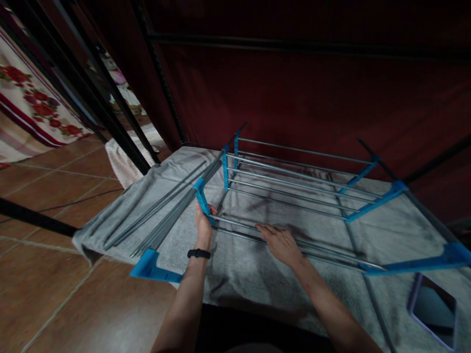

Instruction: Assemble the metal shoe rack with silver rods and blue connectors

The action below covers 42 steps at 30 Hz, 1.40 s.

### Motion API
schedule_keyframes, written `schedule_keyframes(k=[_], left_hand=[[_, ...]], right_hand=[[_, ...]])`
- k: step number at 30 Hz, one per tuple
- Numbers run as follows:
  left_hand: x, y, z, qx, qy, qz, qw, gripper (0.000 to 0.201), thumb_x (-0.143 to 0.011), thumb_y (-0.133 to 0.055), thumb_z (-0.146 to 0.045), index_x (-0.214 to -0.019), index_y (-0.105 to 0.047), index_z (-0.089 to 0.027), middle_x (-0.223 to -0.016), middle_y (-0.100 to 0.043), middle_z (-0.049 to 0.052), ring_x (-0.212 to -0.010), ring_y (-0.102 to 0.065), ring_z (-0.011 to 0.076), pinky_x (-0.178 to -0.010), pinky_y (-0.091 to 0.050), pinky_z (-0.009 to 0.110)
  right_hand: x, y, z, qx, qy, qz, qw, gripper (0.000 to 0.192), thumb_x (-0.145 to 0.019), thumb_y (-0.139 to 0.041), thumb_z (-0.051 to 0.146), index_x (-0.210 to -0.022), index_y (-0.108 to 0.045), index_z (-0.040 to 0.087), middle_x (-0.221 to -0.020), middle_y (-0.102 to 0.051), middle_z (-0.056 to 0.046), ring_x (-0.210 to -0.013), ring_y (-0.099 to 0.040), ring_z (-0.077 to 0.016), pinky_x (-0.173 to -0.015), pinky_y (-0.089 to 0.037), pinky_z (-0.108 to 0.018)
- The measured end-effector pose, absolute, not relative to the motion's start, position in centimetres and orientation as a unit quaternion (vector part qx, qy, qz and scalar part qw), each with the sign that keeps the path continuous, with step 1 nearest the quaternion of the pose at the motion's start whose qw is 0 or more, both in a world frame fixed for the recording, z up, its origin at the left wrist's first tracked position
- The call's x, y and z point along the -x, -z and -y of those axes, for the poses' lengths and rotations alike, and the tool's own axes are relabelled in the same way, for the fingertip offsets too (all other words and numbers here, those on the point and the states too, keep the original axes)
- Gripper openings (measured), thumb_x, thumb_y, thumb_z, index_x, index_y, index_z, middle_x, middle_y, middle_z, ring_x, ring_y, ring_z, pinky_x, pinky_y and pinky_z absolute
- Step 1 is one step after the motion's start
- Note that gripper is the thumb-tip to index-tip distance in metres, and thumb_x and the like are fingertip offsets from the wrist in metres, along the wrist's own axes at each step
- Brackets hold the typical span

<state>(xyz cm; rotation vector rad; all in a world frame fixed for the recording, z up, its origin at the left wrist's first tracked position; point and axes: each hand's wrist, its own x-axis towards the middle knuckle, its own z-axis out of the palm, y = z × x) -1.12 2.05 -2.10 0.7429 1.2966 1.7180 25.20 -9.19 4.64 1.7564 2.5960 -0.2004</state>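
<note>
While flat, rack rail (235, 230) under fingers (265, 229)

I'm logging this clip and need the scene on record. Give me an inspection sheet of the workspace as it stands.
Surface: grey cloth spread over a low platform, wrinkled.
Job's things: drying rack of grey rods with blue plastic brackets, lying flat on the cloth.
Clutter: loose grey rods at the left; a phone-like slab at the lower right.
Hands: left hand grips a blue bracket; right hand lies flat on the front rods.
Cables: a thin dark line on the floor, possibly a cable.
Surroundings: tiled floor, dark red fabric wall, black frame poles, floral cloth.
</note>
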Motion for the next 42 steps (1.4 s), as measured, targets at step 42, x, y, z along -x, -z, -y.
schedule_keyframes(k=[42], left_hand=[[0.5, 2.4, -2.0, -0.284, -0.689, -0.561, 0.360, 0.056, -0.095, -0.034, -0.064, -0.061, -0.050, -0.023, -0.053, -0.047, 0.000, -0.046, -0.040, 0.0125, -0.046, -0.033, 0.026]], right_hand=[[-27.3, -1.4, 11.3, -0.622, -0.065, -0.775, -0.090, 0.031, -0.107, -0.040, 0.035, -0.107, -0.067, 0.020, -0.101, -0.072, -0.007, -0.090, -0.064, -0.0200, -0.081, -0.039, -0.033]])
